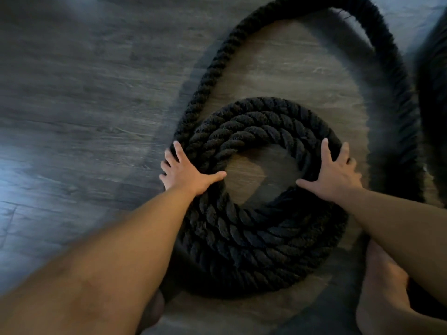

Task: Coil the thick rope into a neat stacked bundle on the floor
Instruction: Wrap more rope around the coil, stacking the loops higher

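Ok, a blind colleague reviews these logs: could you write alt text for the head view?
A left hand and a right hand press on opposite sides of a coiled black rope on a wood floor. Its loose tail loops away beyond the coil.

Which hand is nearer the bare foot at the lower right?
Right. The right hand rests on the right side of the coil, just beyond the foot; the left hand rests on the left side, across the coil from it.
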